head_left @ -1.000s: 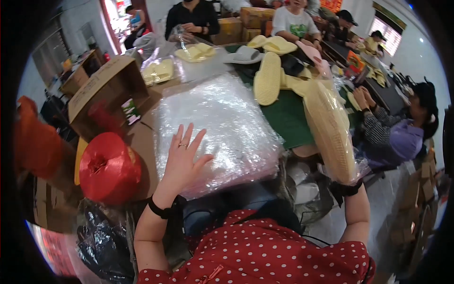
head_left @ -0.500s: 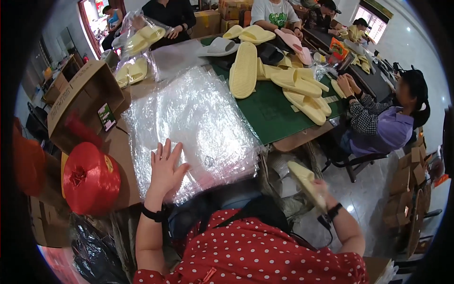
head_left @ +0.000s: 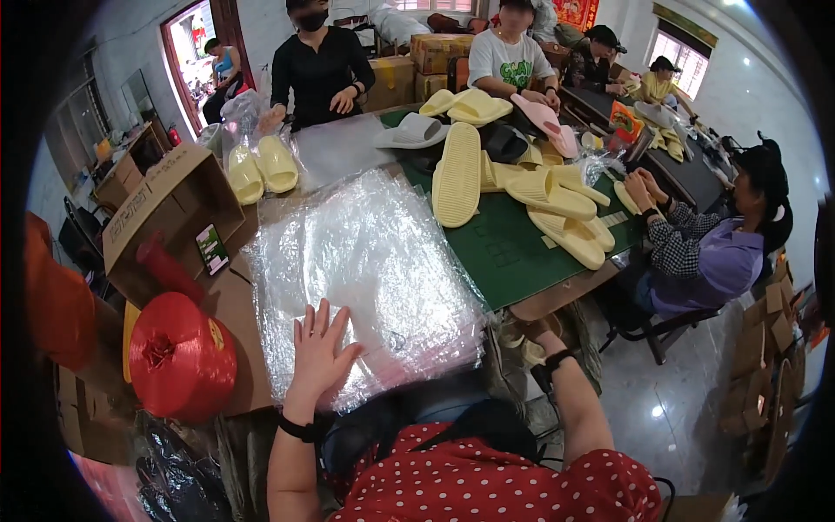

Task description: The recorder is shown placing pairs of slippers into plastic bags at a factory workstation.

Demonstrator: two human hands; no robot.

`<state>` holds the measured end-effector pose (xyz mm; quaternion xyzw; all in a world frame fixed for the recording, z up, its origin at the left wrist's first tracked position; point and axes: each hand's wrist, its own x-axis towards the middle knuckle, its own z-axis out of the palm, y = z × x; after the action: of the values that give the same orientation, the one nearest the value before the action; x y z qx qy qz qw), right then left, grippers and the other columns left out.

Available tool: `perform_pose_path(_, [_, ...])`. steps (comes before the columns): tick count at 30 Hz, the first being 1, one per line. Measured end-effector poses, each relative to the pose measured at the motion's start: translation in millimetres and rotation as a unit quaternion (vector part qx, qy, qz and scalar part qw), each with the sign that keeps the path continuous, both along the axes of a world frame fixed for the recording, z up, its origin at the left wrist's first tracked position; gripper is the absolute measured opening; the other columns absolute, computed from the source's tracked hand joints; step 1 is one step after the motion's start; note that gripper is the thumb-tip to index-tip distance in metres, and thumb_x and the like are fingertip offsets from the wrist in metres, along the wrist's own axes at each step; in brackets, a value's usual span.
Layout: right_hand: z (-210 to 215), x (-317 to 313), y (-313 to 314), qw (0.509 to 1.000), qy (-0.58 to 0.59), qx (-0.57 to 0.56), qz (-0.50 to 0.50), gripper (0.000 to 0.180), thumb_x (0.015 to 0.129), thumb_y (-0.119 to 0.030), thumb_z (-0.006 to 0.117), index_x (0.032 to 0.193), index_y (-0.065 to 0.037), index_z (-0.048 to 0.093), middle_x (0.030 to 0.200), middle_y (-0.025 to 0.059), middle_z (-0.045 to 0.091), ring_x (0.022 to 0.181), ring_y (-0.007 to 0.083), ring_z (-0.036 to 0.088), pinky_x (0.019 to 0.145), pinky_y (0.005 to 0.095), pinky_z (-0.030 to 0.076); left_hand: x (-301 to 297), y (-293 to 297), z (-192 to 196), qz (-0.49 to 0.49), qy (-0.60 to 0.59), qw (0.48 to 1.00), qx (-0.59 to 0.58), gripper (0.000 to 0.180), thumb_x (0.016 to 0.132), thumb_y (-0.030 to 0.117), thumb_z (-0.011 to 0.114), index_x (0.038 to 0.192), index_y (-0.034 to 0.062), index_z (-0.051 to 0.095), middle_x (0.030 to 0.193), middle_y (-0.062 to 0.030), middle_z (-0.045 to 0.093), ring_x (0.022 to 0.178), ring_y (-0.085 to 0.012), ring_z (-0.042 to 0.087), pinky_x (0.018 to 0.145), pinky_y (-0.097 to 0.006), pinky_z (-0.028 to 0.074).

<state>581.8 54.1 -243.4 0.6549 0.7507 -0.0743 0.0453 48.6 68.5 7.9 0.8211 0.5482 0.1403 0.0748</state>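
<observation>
My left hand [head_left: 319, 352] lies flat, fingers spread, on the near part of a stack of clear plastic bags [head_left: 374, 252]. My right hand [head_left: 541, 336] reaches down to an opened woven sack [head_left: 584, 348] beside the table's near edge. Its fingers are dim and partly hidden, and pale slipper-like shapes show around it; whether it grips one is unclear. Beyond the bags, several yellow slippers [head_left: 548, 191] lie heaped on a green mat [head_left: 487, 257], with one yellow slipper [head_left: 457, 174] sole up, a grey slipper [head_left: 412, 131] and a pink slipper [head_left: 546, 123] among them.
At left stand a red twine roll [head_left: 183, 357] and a cardboard box [head_left: 174, 204], with a phone [head_left: 211, 250] leaning there. A yellow slipper pair [head_left: 263, 170] sits at the far left. A person in purple [head_left: 704, 244] sits at right; others are across the table.
My right hand, which held a yellow slipper out to the right, has moved left to the sack. My left hand stays on the bags. The person opposite has set down the bagged slippers.
</observation>
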Motion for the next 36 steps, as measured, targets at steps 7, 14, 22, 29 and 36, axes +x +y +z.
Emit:
perform_pose_path(7, [290,22,-51,0.819,0.508,-0.147,-0.222,0.031,0.091,-0.031,0.067,0.108,-0.005,0.069,0.087,0.0070,0.072,0.081,0.0126,0.068,0.065,0.0269,0.052,3,8,0,-0.009,-0.011,1.000,0.009,0.070,0.086,0.051,0.062,0.147,0.0203,0.046,0.157,-0.0206,0.029,0.144,-0.0471,0.022,0.116,-0.061,0.013])
perform_pose_path(14, [272,96,105,0.737,0.419,0.277,-0.452,0.073,0.090,-0.042,0.067,0.145,-0.004,0.039,0.101,0.0158,0.065,0.076,0.0214,0.063,0.053,0.0316,0.052,-3,0,-3,0.000,-0.017,1.000,-0.008,0.072,0.087,0.057,0.059,0.149,0.0222,0.043,0.158,-0.0209,0.028,0.145,-0.0464,0.020,0.118,-0.059,0.008])
perform_pose_path(22, [259,125,139,0.498,0.622,0.460,-0.392,0.040,0.088,-0.015,0.061,0.124,-0.006,0.048,0.070,0.0065,0.055,0.047,0.0156,0.051,0.041,0.0271,0.039,5,-1,1,-0.014,-0.022,1.000,0.007,0.070,0.087,0.054,0.059,0.147,0.0206,0.044,0.158,-0.0204,0.027,0.145,-0.0469,0.022,0.116,-0.060,0.014])
perform_pose_path(29, [382,9,90,0.477,0.714,0.468,-0.208,0.039,0.088,-0.016,0.066,0.119,-0.003,0.047,0.085,0.0075,0.060,0.055,0.0138,0.055,0.048,0.0257,0.044,-1,5,-10,0.000,-0.003,1.000,0.024,0.071,0.087,0.054,0.060,0.148,0.0229,0.042,0.157,-0.0196,0.029,0.144,-0.0473,0.023,0.115,-0.063,0.016])
perform_pose_path(36, [450,-142,45,0.479,0.760,0.432,-0.082,0.047,0.092,-0.019,0.069,0.128,-0.004,0.043,0.091,0.0072,0.061,0.059,0.0115,0.058,0.052,0.0237,0.049,20,1,46,0.009,0.028,0.997,-0.066,0.074,0.082,0.049,0.063,0.150,0.0335,0.037,0.156,-0.0264,0.027,0.143,-0.0540,0.018,0.112,-0.071,0.012])
